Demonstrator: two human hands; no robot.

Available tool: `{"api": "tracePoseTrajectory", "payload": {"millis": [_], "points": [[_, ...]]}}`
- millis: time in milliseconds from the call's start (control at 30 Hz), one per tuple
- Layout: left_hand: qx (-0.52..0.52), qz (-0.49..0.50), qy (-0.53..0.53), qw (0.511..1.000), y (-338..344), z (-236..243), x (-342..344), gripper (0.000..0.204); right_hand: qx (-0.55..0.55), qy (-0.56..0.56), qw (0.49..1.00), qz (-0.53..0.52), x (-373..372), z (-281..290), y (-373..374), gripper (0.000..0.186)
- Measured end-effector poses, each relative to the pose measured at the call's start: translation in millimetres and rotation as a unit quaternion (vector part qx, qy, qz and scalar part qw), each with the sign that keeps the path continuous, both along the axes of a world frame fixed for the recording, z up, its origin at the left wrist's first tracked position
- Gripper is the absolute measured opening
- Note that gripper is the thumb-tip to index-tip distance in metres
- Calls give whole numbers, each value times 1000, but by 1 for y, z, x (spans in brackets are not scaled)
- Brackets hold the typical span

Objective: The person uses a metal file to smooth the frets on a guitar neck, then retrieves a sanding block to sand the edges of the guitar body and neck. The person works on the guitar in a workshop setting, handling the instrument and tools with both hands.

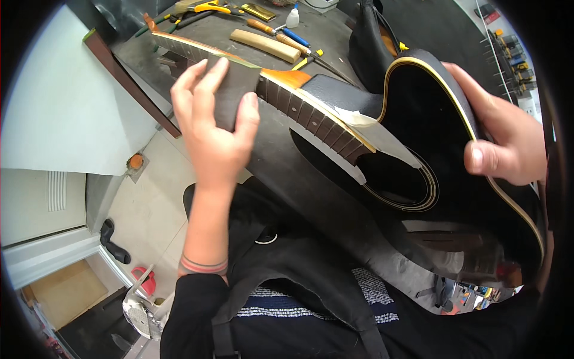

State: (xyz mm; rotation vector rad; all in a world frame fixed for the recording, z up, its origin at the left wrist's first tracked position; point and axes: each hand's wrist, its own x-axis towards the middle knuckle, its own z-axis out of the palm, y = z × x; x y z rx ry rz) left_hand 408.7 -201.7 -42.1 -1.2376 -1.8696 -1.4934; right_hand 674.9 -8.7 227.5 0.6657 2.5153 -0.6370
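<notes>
while the left hand (216,128) clamps fingers and thumb on a dark block (235,93) at the neck (314,116), the right hand (508,134) grips the black guitar (430,119), slanted before the person; any writing is unreadably small.

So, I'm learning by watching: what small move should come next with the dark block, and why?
I'd probably slide the dark block a little along the fretboard toward the sound hole: the left hand holds it over the fretboard, no strings show there, and the right hand holds the guitar body at its edge.
</notes>
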Motion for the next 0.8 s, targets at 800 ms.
{"api": "tracePoseTrajectory", "payload": {"millis": [800], "points": [[55,-152,94,982,-4,15,89,60,16,62,997,53,0,-8,10,116]]}}
